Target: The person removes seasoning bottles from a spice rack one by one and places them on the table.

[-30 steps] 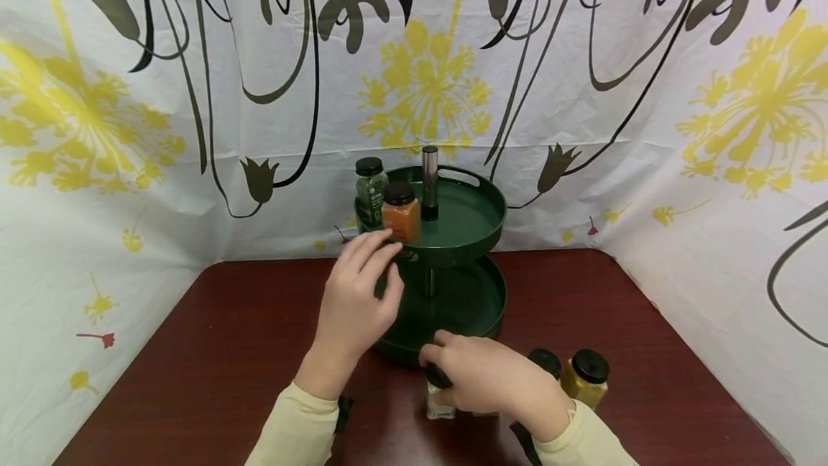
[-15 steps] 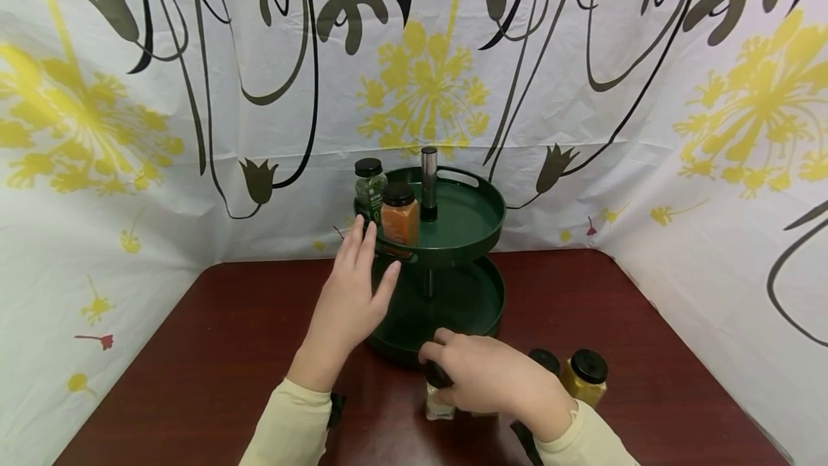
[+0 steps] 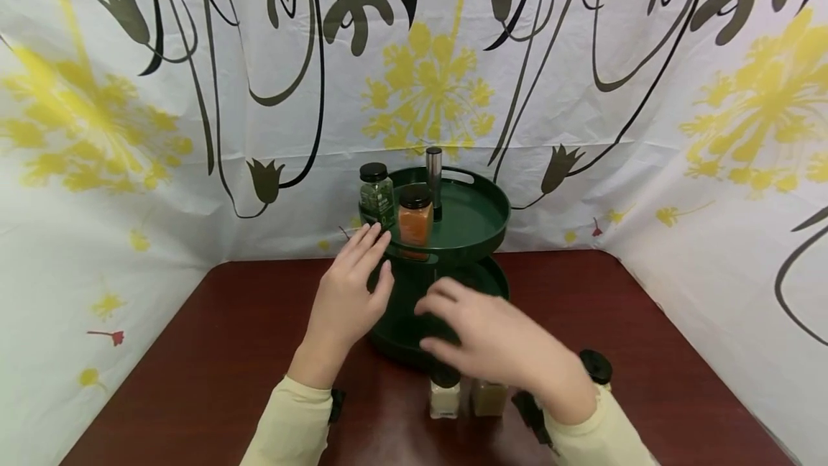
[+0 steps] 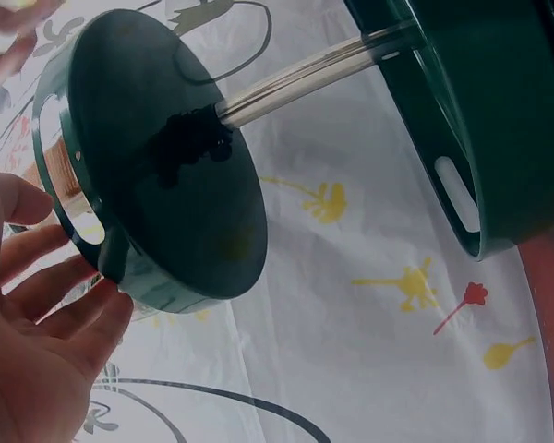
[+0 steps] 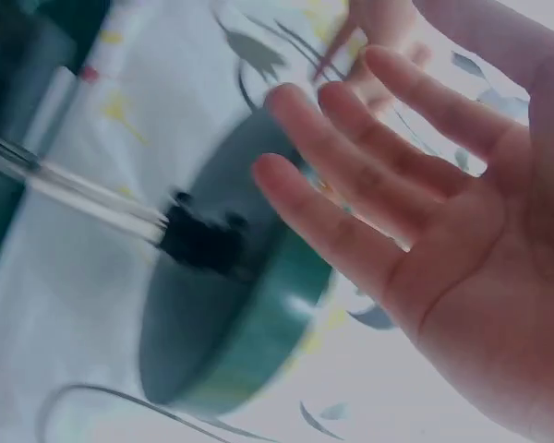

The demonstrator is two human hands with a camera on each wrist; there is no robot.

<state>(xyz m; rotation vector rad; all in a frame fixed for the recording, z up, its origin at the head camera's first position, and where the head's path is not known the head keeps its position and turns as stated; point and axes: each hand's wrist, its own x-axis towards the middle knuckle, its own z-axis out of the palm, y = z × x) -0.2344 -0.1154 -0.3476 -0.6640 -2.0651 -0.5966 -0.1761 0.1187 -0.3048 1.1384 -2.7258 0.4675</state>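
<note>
My left hand (image 3: 349, 293) is at the left front of a green two-tier turntable stand (image 3: 479, 225), fingers extended. In the left wrist view its fingertips (image 4: 111, 300) lie against the upper tray's rim by the handle slot. On that tray stand a jar of green dried herbs (image 3: 376, 196) and a jar of orange spice (image 3: 415, 218), both black-lidded. My right hand (image 3: 491, 336), blurred, hovers before the lower tray with fingers loosely spread, holding nothing. Below it on the table are a jar of whitish powder (image 3: 445, 400) and a tan-filled jar (image 3: 489, 398).
Another black-lidded jar (image 3: 596, 367) stands at the right, mostly hidden by the right forearm. The dark red table (image 3: 259, 336) runs back to a patterned white cloth (image 3: 291, 128) hanging behind and on both sides. A metal post (image 3: 434, 178) rises through the stand.
My right hand has let go of the whitish jar and risen toward the stand. The upper tray has turned slightly, its front and the orange jar shifting right, with my left hand at its rim.
</note>
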